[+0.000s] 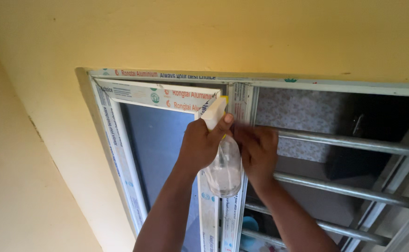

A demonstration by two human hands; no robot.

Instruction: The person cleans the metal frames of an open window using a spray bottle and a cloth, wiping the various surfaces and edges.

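Though unclear, left hand round bottle.

White protective film — red and green print — covers the window frame.

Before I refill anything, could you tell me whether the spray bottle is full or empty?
Nearly empty: the clear spray bottle shows only a little liquid at its bottom.

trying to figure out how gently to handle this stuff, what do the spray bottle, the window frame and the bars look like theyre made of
Spray bottle: looks like clear plastic, see-through body with a pale opaque trigger head, held in the left hand.
Window frame: probably metal, flat white profiles under printed protective film.
Bars: seemingly bare metal tube, grey with a dull sheen.
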